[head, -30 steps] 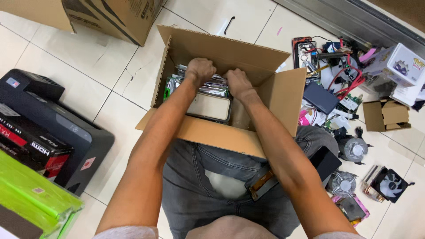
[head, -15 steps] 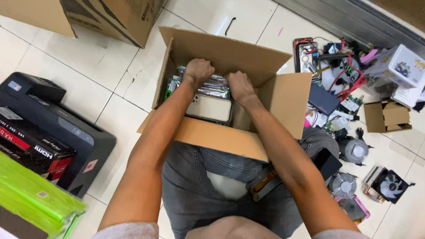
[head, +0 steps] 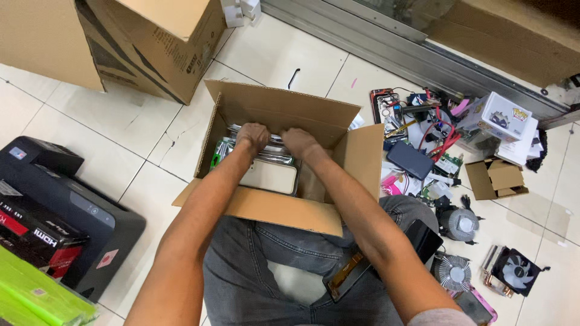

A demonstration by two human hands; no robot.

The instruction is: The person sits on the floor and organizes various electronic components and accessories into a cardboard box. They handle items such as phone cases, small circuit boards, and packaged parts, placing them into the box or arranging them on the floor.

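An open brown cardboard box (head: 284,108) sits on the tiled floor between my knees. Inside it stand several silver anti-static bags (head: 275,158) and a flat white-framed panel (head: 269,177). My left hand (head: 254,136) and my right hand (head: 300,142) are both down in the box, close together, with fingers curled over the top edges of the silver bags near the box's far wall. What lies under the hands is hidden.
A black device (head: 66,211) with a red-and-black carton and a green package (head: 36,296) lies at left. Large cardboard boxes (head: 151,42) stand behind. At right lie loose electronics, a small open carton (head: 495,179), cooler fans (head: 456,223) and a white figure box (head: 498,118).
My right hand has slid left toward my left hand, so both now meet over the bags. The camera view shifted slightly.
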